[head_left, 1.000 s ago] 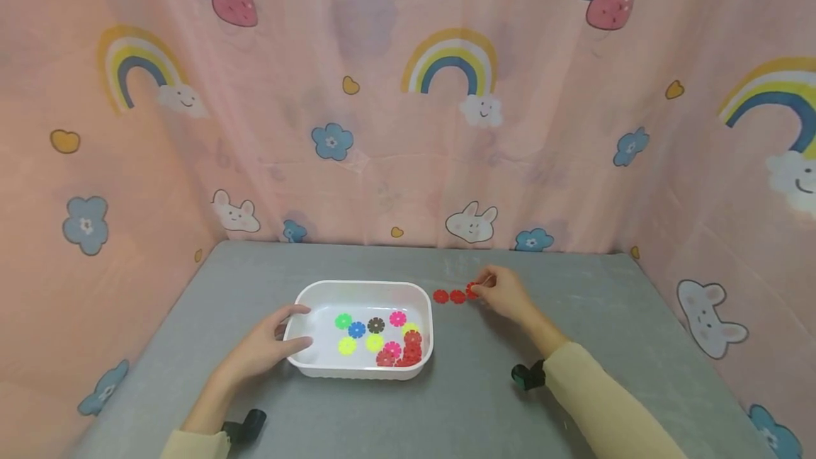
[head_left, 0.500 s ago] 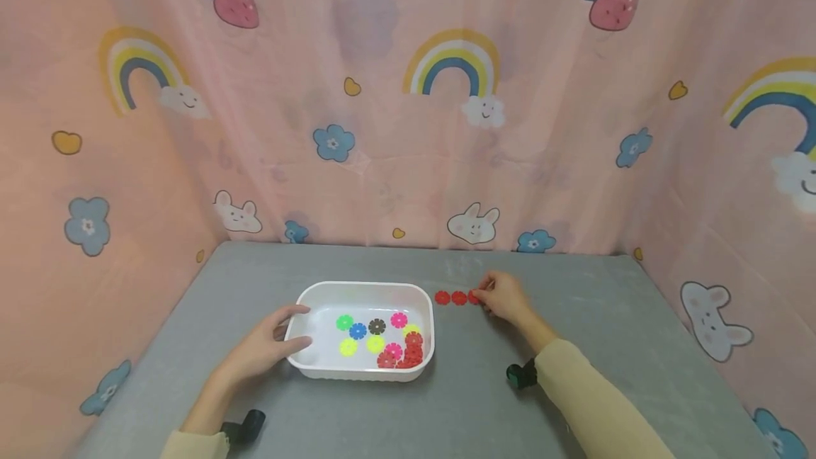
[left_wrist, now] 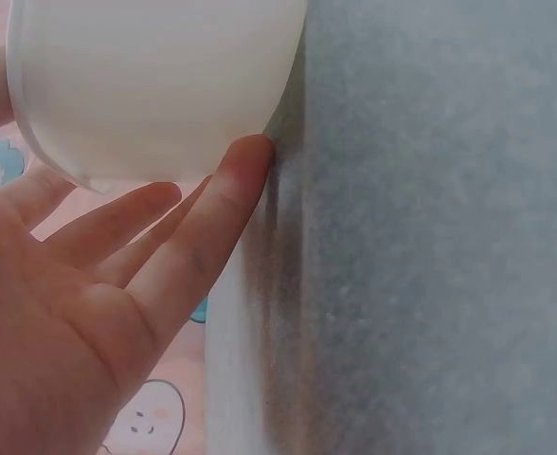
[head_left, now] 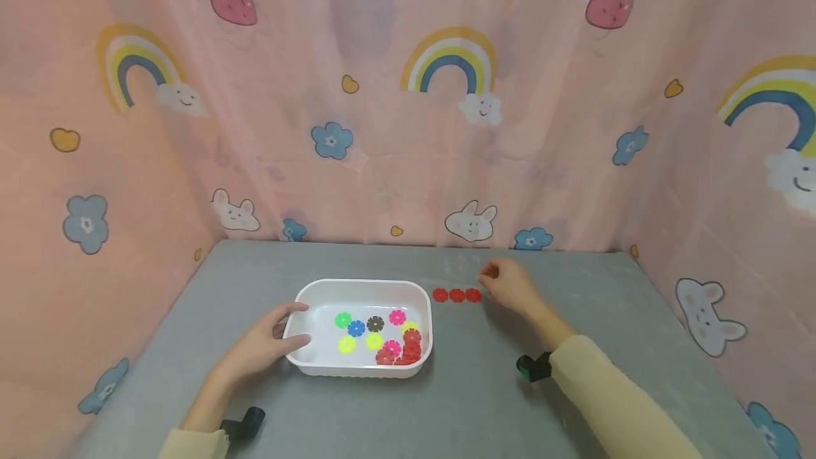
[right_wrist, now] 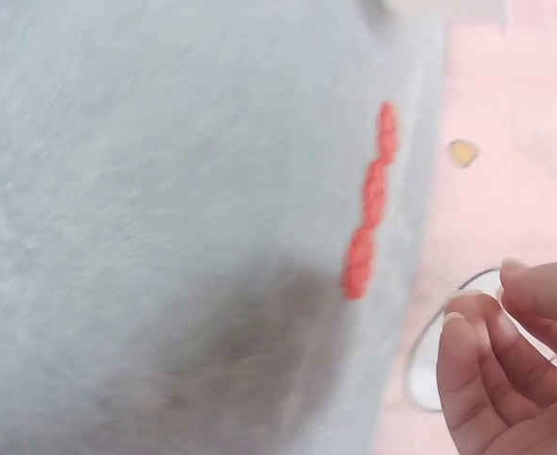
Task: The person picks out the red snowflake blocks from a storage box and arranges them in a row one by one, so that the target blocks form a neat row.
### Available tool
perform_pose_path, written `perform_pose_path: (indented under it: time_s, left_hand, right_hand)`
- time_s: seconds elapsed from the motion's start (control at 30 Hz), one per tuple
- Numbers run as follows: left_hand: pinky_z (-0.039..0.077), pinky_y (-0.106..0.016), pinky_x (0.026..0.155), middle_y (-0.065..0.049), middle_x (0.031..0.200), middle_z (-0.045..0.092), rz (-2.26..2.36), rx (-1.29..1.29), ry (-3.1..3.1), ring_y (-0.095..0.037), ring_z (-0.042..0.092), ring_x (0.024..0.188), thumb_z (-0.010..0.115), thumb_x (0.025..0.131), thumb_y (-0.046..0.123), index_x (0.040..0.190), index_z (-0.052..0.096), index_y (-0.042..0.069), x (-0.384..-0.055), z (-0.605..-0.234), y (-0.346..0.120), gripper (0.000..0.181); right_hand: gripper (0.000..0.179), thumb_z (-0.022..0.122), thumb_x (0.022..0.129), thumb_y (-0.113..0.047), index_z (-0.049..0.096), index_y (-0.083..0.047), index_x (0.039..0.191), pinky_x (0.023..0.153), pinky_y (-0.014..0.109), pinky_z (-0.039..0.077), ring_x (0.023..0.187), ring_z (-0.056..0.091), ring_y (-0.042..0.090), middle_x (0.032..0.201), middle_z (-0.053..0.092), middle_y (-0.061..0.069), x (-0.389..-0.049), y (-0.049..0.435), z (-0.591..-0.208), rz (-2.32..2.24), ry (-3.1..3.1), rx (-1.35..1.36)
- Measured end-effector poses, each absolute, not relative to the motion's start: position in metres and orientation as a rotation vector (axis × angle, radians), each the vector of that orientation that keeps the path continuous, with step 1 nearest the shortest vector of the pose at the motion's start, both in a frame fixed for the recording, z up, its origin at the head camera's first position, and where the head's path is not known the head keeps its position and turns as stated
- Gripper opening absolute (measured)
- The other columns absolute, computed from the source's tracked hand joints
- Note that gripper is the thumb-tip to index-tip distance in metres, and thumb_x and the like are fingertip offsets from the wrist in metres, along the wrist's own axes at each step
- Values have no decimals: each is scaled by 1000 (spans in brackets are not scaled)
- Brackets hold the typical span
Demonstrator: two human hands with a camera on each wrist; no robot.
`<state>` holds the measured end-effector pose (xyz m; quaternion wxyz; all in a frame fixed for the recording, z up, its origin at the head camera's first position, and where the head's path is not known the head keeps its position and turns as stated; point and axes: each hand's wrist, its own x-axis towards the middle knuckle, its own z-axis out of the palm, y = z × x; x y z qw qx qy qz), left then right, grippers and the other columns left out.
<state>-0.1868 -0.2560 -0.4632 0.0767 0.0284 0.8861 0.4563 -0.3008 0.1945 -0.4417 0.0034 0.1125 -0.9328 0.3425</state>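
The white tray (head_left: 357,372) stands on the grey table. My left hand (head_left: 261,342) holds its left end, fingers spread along the wall and rim; in the left wrist view, fingertips (left_wrist: 247,156) touch the tray's outer wall (left_wrist: 155,85). Right of the tray, three red notched flower-shaped discs (head_left: 457,295) lie in a row, edge to edge. My right hand (head_left: 513,285) hovers just beyond the right end of that row, above the table. The right wrist view shows its fingers (right_wrist: 463,374) loosely bent, thumb close by, holding nothing. There the red discs (right_wrist: 373,194) are blurred.
Inside the tray lie loose discs: green (head_left: 343,320), blue (head_left: 356,329), dark brown (head_left: 375,324), yellow and pink ones, plus several red discs (head_left: 411,346) heaped at the near right corner. A patterned pink curtain (head_left: 382,183) rises behind the table.
The third red disc, pinched by my right hand earlier, now lies flat at the row's right end. My right hand has let go and lifted slightly away. The left hand stays on the tray.
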Motion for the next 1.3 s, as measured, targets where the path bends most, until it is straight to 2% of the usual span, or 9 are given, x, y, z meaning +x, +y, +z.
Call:
perform_pose_path:
  time_s: [0.3,0.47,0.63,0.87,1.3]
  left_hand:
    - [40,-63,107,-26,158,36,1373,90,2658,-50,46,136,75,93,30,146,49,10,-189,-462,-256,62]
    - [40,-63,107,-26,158,36,1362,96,2657,-50,46,136,75,93,31,146,49,10,-189,-459,-255,62]
    - [40,-64,106,-26,157,36,1345,95,2662,-50,47,135,75,93,31,145,49,11,-187,-456,-255,61]
    - [39,-64,107,-26,158,36,1343,94,2665,-50,46,136,75,93,32,145,50,11,-187,-456,-256,61]
    - [42,-62,105,-24,157,39,1350,86,2674,-47,51,133,76,92,31,143,51,13,-188,-465,-256,60]
  right_hand:
    - [14,70,97,-19,71,-7,104,77,36,60,90,62,23,99,69,6,-283,171,-410,1027,-2922,475]
    - [12,72,95,-19,72,-10,102,79,35,60,92,62,22,98,69,3,-271,152,-398,1083,-2914,534]
    - [7,74,94,-18,72,-13,98,76,33,58,87,61,20,93,68,0,-261,132,-392,1095,-2904,625]
    - [9,76,93,-19,71,-15,98,76,30,57,84,60,16,90,66,-5,-249,108,-391,1116,-2928,748]
    - [10,76,92,-18,67,-18,96,67,24,55,82,59,15,87,62,-7,-232,70,-412,1185,-2997,989]
